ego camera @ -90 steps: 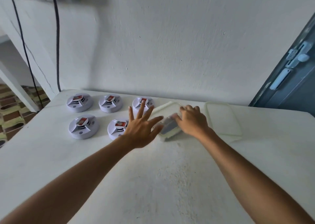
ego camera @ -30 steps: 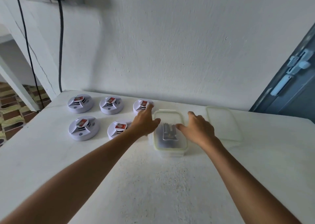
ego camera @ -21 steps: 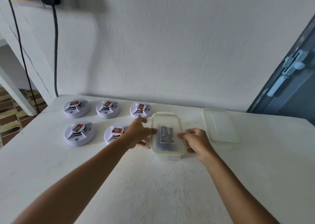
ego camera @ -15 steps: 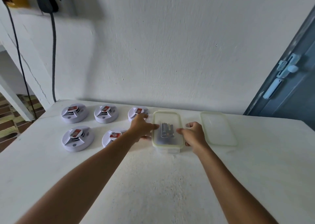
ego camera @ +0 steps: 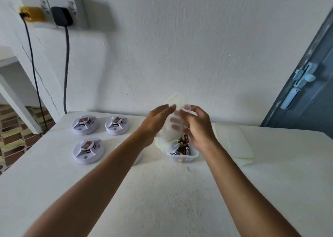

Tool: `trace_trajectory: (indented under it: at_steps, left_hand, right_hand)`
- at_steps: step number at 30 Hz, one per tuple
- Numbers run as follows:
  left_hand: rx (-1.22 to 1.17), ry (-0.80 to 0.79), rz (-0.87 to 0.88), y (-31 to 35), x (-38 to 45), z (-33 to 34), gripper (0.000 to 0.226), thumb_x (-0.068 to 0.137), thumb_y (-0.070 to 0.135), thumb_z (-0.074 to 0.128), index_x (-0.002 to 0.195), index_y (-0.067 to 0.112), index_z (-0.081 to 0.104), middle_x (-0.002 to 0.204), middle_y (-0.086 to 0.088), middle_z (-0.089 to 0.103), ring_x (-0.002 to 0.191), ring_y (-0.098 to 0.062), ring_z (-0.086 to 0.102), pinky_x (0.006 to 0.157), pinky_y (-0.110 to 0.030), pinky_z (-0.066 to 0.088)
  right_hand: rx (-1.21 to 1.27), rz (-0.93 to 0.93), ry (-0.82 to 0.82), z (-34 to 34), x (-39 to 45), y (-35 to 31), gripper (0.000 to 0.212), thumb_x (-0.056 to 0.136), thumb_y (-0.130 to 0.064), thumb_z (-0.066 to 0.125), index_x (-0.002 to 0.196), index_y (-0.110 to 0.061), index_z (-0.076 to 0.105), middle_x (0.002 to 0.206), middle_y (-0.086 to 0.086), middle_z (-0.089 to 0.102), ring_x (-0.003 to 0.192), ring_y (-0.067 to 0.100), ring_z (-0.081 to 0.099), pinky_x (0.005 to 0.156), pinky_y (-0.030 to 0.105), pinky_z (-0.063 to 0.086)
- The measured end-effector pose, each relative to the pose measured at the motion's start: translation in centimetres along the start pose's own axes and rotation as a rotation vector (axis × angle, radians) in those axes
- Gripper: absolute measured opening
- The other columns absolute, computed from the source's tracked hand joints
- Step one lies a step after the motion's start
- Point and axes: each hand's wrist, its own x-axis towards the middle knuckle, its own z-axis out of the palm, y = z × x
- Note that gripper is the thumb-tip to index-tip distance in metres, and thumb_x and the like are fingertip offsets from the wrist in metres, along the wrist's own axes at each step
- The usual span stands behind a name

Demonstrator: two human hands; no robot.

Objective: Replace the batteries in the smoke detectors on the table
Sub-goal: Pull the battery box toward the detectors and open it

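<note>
No writing can be read: the labels on the batteries (ego camera: 183,147) below the right hand (ego camera: 199,126) are too blurred.

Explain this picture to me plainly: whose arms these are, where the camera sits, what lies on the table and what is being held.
No machine here: these are a person's two bare arms, filmed by a wide-angle camera worn on the head, looking forward and down. The left hand and right hand together hold a clear plastic lid, tilted up off a small clear container with batteries inside. On the white table, to the left, lie round white smoke detectors, three in plain sight and another mostly hidden behind the left forearm. A second lidded container sits on the right.
</note>
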Motion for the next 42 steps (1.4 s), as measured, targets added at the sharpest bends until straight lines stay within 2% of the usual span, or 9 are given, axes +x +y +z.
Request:
trace_trajectory:
  at_steps: [6,9,11,15,21,23,25,36,42]
  left_hand:
    - [-0.151,0.115,0.024,1.1,-0.9,-0.6,0.096,0.063,0.053,0.079,0.14,0.009,0.043,0.133,-0.01,0.057,0.119,-0.027,0.057,0.092,-0.038,0.046]
    - [-0.203,0.171,0.056,0.7,-0.8,-1.5,0.034,0.066,0.023,0.066,0.095,0.004,0.062,0.078,-0.01,0.064,0.077,-0.027,0.062,0.067,-0.033,0.048]
    - [-0.212,0.248,0.069,0.7,-0.6,-1.8,0.009,0.083,0.003,0.054,0.078,0.007,0.059,0.068,-0.01,0.052,0.071,-0.025,0.053,0.064,-0.039,0.046]
    - [-0.17,0.374,0.096,0.6,-0.2,-2.5,0.029,0.096,-0.004,0.043,0.075,0.009,0.057,0.073,-0.007,0.051,0.068,-0.021,0.051,0.065,-0.038,0.053]
    - [-0.068,0.41,0.109,0.2,0.4,-3.3,0.033,0.09,-0.013,0.041,0.098,0.009,0.064,0.084,-0.007,0.058,0.085,-0.027,0.053,0.08,-0.043,0.053]
    - [-0.036,0.415,0.08,-0.2,0.5,-3.0,0.037,0.088,-0.015,0.041,0.11,0.005,0.064,0.088,-0.008,0.059,0.089,-0.029,0.054,0.085,-0.048,0.053]
    - [-0.041,0.417,0.067,-0.8,0.7,-2.9,0.039,0.086,-0.014,0.041,0.086,0.016,0.065,0.08,-0.005,0.058,0.085,-0.026,0.053,0.083,-0.049,0.053]
    - [-0.47,0.285,-0.219,-6.6,3.0,2.0,0.024,0.093,-0.008,0.035,0.106,0.003,0.052,0.101,-0.017,0.053,0.096,-0.03,0.054,0.09,-0.051,0.05]
    - [-0.355,0.31,-0.21,-10.6,3.4,3.2,0.024,0.087,-0.01,0.039,0.104,-0.005,0.055,0.084,-0.019,0.056,0.067,-0.023,0.055,0.051,-0.028,0.048]
  right_hand:
    - [0.216,0.118,-0.364,2.0,0.4,0.6,0.025,0.098,-0.016,0.042,0.101,-0.01,0.067,0.105,0.012,0.071,0.095,0.025,0.068,0.087,0.038,0.052]
    - [0.16,0.143,-0.429,1.7,0.3,1.5,0.029,0.097,-0.007,0.038,0.111,-0.003,0.063,0.114,0.018,0.068,0.106,0.028,0.065,0.097,0.041,0.05]
    - [-0.098,0.052,-0.34,1.1,0.2,2.1,0.025,0.094,0.001,0.041,0.105,-0.002,0.064,0.105,0.019,0.07,0.098,0.028,0.068,0.089,0.037,0.053]
    - [-1.033,-0.246,-0.219,-1.8,-0.2,4.2,0.022,0.085,-0.002,0.048,0.08,-0.021,0.058,0.082,-0.002,0.063,0.077,0.02,0.059,0.071,0.027,0.045]
    - [-1.802,-0.48,-0.347,-4.9,-0.8,7.9,0.02,0.076,-0.013,0.065,0.096,-0.013,0.066,0.094,0.008,0.066,0.089,0.03,0.062,0.074,0.032,0.044]
    - [-1.823,-0.57,-0.318,-5.1,-0.8,8.6,0.028,0.046,-0.011,0.084,0.068,-0.016,0.067,0.066,0.002,0.062,0.059,0.023,0.061,0.054,0.025,0.043]
    - [-1.773,-0.596,-0.26,-5.5,-0.3,8.7,0.04,0.024,-0.01,0.087,0.053,-0.02,0.061,0.052,-0.003,0.054,0.045,0.017,0.054,0.044,0.019,0.037]
    - [-1.499,-0.826,-0.021,-7.0,0.9,4.1,0.017,0.063,0.002,0.075,0.067,-0.01,0.062,0.065,0.003,0.057,0.059,0.026,0.057,0.054,0.031,0.042]
    - [-1.499,-0.769,-0.146,-6.6,-0.6,7.4,0.026,0.057,0.002,0.078,0.067,-0.015,0.062,0.065,-0.001,0.056,0.06,0.022,0.055,0.055,0.03,0.047]
